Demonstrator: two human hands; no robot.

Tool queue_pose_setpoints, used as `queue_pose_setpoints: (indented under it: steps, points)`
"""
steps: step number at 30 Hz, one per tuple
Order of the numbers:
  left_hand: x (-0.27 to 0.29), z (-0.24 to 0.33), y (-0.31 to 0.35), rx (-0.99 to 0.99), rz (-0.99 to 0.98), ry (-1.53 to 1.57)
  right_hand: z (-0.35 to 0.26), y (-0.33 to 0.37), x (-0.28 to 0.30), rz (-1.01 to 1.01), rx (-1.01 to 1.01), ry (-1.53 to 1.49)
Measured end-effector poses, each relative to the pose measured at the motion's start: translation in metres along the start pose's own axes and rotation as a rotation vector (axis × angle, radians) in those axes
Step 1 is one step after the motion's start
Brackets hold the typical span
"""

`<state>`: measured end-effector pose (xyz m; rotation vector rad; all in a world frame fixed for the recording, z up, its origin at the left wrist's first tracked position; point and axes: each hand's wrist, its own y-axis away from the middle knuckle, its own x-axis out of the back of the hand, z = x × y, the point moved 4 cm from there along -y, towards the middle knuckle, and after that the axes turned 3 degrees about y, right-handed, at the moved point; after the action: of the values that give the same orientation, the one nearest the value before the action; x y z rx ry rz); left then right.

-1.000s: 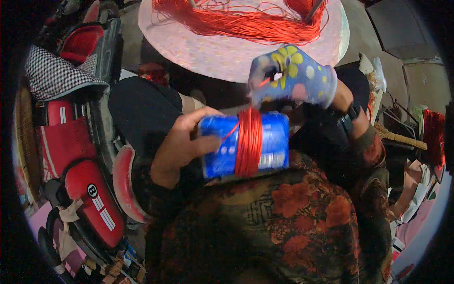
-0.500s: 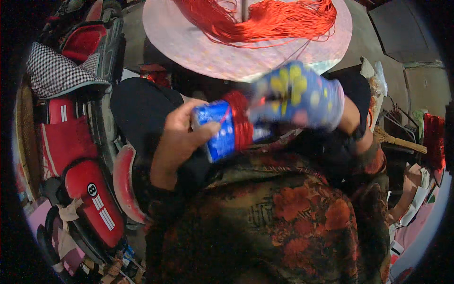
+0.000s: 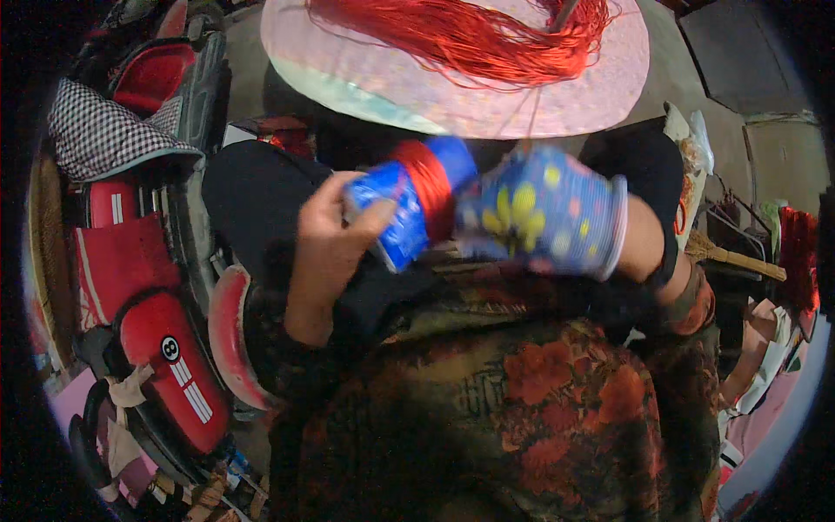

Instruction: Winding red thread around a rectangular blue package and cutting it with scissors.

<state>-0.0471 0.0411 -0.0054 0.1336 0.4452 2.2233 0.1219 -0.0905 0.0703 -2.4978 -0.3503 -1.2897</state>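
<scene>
My bare left hand [image 3: 326, 244] is closed around one end of a blue block-shaped pack [image 3: 372, 198], held tilted in front of my lap. A band of red cord [image 3: 426, 178] is wound around the pack's middle. Close to the pack's right side is my right hand [image 3: 544, 213], in a blue knitted glove with yellow flowers, its fingers blurred by motion. A thin strand runs down to this glove from a loose hank of red cord [image 3: 470, 39]. That hank lies on a round pink disc [image 3: 348, 87] beyond my hands.
To the left stands a red and black ride-on vehicle [image 3: 165, 365] with a checked cloth [image 3: 117, 130] over part of it. On the right are a straw hand broom [image 3: 739, 261], a hanging red bundle [image 3: 798, 261] and a clear plastic bag [image 3: 700, 143].
The pink disc has turned, bringing its pale patch from right to left and shifting the hank. The pack has tilted, its wrapped end rising. My gloved right hand has swung slightly lower.
</scene>
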Motion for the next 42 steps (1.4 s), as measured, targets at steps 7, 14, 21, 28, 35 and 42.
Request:
queue_pose_setpoints:
  steps: [7, 14, 21, 28, 35, 42]
  points:
    - [-0.006, 0.021, 0.036, 0.128, -0.404, 0.595, 0.074, 0.013, -0.028, 0.165, -0.383, -0.58]
    - [0.009, 0.034, 0.007, -0.243, 0.074, 0.697, 0.022, 0.029, -0.05, -0.024, -0.178, -0.229]
    - [0.009, -0.012, 0.003, 0.108, -0.121, 0.077, 0.028, -0.006, 0.003, 0.143, -0.241, -0.328]
    - [0.021, -0.022, 0.024, 0.187, -0.146, 0.629, 0.07, 0.024, -0.051, 0.153, -0.382, -0.691]
    - [0.013, 0.006, 0.0, -0.159, 0.132, 0.284, 0.005, 0.029, -0.039, -0.008, -0.035, -0.305]
    - [-0.005, -0.007, 0.014, 0.198, -0.406, 0.334, 0.057, 0.0, -0.002, 0.126, -0.426, -0.527]
